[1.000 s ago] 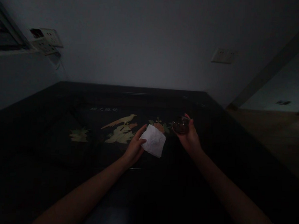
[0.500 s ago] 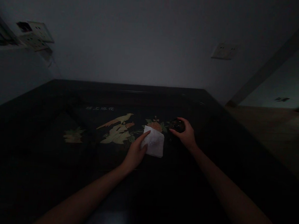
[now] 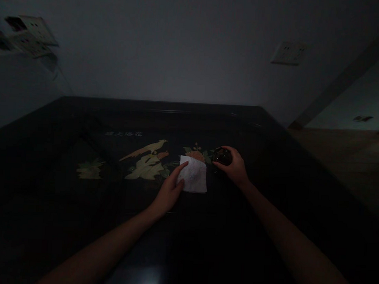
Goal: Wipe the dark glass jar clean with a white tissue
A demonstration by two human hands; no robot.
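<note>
My left hand is closed at the edge of a white folded tissue, thumb on its top and other fingers partly hidden. The tissue is over the dark tabletop; in this dimness I cannot tell whether it touches the surface. To its right, my right hand curls round a small, round, dark glossy vessel, perhaps of glass, with thumb and fingers on its sides. A gap separates vessel and tissue.
The glossy tabletop bears a bird-and-leaf picture, an orange flower and pale lettering. Behind it is a wall with a socket plate at right and more sockets at left. Floor shows at right.
The view has tilted slightly, so the sockets sit higher in the picture. The tissue looks flatter and less turned. Both hands keep their holds.
</note>
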